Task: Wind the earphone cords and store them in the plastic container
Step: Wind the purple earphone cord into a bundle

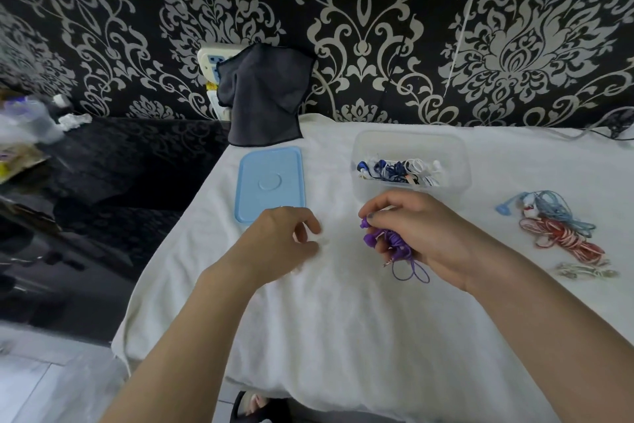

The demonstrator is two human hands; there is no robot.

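My right hand (422,234) grips a wound bundle of purple earphones (391,244); two small loops and the metal plug hang below the fingers. My left hand (284,237) hovers over the white cloth with loosely curled fingers and holds nothing. Just beyond my right hand stands the clear plastic container (459,155), with blue and white wound earphones (398,170) inside. To the right on the cloth lie light blue earphones (549,208), red-and-white earphones (562,237) and a pale, whitish pair (583,272).
A light blue lid (271,182) lies flat left of the container. A dark grey cloth (264,97) hangs at the back over a wall socket. The white cloth (343,319) covers the table; its left edge drops to a dark surface with clutter.
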